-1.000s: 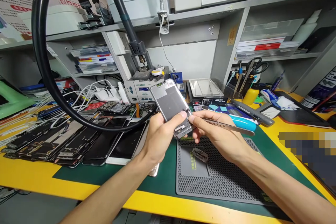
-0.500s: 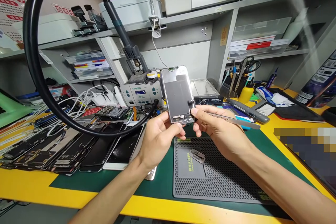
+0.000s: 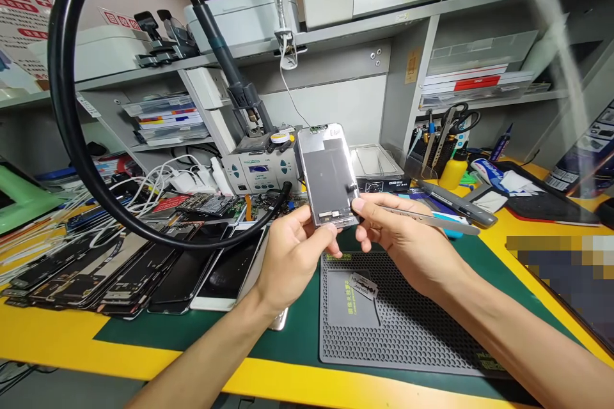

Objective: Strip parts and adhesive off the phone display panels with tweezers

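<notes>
A phone screen [image 3: 329, 172] is held up and tilted over the bench, its grey back with small connectors facing me. My left hand [image 3: 293, 249] is closed on its lower left corner, thumb across the bottom edge. At the lower right edge, my right hand [image 3: 405, 236] pinches it with the thumb. Metal tweezers [image 3: 444, 222] are tucked in that same right hand, pointing off to the right; their other end is hidden. Below, a razor blade [image 3: 364, 286] lies on a grey perforated mat [image 3: 407, 339].
Several phones and screens [image 3: 180, 275] lie in a row at left. A thick black hose [image 3: 60, 96] loops from the hot-air station [image 3: 261, 168]. White cables [image 3: 144, 185] tangle behind. At right are a tool holder [image 3: 439, 147], a yellow bottle [image 3: 452, 172] and a grey pen-like tool [image 3: 458, 203].
The whole view has shifted slightly, so things sit a little further right. Both hands keep their hold on the phone screen, and the tweezers stay in the right hand.
</notes>
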Motion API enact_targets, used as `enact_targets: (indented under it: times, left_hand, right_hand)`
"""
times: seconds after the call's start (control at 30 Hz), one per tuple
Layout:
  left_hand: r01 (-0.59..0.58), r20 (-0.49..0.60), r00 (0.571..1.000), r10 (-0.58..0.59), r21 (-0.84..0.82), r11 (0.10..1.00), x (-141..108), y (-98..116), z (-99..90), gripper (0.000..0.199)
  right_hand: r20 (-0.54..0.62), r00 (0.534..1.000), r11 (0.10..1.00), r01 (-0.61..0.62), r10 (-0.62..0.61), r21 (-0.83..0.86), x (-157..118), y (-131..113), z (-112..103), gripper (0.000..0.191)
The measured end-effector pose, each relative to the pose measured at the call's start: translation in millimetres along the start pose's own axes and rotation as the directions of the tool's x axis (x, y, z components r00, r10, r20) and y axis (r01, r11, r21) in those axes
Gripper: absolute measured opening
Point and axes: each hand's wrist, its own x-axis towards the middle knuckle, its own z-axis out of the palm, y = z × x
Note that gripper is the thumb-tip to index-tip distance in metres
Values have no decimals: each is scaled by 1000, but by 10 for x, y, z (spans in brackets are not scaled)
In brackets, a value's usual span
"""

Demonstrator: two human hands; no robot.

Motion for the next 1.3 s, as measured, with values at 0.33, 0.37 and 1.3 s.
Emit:
enact_targets:
  times: [0.33,0.37,1.3]
  left_hand:
    - [-20,-7,1000,20,17,1000,-34,-26,-40,13]
    - [-23,-11,1000,23,26,999,-34,-28,-39,12]
    - [42,-78,996,-38,46,998,1,1,4,7]
  right_hand:
    - [21,1000,999,-8,7,31,-9,-7,12,19]
    - [19,1000,999,-9,9,32,-10,-8,13,19]
    - [-5,999,999,-39,39,-6,2,3,12,24]
